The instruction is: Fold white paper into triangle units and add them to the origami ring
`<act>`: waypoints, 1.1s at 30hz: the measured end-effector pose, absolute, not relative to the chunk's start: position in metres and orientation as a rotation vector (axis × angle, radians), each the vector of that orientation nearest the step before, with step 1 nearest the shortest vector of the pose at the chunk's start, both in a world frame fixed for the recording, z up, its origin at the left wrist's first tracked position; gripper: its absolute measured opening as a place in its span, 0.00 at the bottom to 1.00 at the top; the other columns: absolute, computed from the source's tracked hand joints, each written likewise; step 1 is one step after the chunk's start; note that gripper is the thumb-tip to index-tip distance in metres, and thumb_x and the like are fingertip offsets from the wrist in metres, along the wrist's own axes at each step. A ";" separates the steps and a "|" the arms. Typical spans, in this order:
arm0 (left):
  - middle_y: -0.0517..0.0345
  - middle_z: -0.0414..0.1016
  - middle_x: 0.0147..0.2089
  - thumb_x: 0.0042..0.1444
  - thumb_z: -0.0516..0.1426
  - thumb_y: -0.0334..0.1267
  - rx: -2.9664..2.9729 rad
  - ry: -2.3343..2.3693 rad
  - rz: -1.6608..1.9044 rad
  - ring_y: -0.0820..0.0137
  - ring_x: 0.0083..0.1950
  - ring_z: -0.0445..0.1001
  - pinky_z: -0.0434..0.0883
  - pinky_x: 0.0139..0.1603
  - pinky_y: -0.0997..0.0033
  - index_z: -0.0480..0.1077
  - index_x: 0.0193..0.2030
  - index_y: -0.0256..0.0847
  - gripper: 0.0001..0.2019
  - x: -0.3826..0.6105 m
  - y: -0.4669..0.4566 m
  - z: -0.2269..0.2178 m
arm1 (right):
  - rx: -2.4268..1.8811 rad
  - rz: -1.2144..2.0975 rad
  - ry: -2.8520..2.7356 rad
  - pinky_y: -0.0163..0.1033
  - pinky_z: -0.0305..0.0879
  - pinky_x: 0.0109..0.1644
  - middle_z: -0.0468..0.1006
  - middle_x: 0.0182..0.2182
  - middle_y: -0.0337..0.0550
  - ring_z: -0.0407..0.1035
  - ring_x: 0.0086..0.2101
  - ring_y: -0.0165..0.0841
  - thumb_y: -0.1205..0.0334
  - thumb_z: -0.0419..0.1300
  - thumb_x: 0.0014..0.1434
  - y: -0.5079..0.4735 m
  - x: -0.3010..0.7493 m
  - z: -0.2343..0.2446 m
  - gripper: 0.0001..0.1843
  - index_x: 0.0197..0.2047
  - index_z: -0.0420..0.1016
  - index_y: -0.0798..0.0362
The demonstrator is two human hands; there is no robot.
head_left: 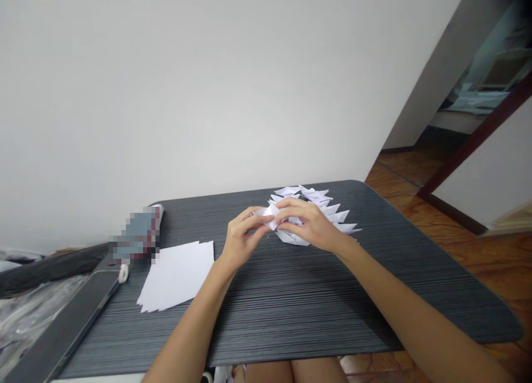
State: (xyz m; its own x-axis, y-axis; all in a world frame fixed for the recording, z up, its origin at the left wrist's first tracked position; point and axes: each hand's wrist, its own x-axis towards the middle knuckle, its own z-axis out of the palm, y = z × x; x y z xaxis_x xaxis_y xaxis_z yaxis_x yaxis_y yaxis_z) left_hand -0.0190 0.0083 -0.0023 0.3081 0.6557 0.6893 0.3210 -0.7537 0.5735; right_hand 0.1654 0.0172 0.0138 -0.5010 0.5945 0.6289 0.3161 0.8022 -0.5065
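Evidently both hands are clamped on one thing: the left hand [241,238] and right hand [310,223], close together, pinch a small, pointed, folded white paper piece [271,212] between their fingertips. It is held over the far half of the dark grey, streaked, round-cornered worktop [291,311]. Just behind and to the right, toward the far right corner, lies a cluster of pointed, boat-like folded white paper shapes [341,217]. Flat, slightly fanned white paper sheets [178,275] lie near the left edge; a pixelated grey-and-red object [139,236] sits by the far left corner.
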 end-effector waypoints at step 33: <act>0.53 0.72 0.36 0.48 0.57 0.28 2.262 0.857 1.607 0.72 0.38 0.71 0.68 0.38 0.73 0.73 0.30 0.37 0.04 -0.012 0.004 0.004 | -0.631 0.308 -1.968 0.38 0.63 0.43 0.71 0.35 0.45 0.67 0.39 0.32 0.67 0.57 0.52 0.013 0.157 0.014 0.04 0.28 0.72 0.54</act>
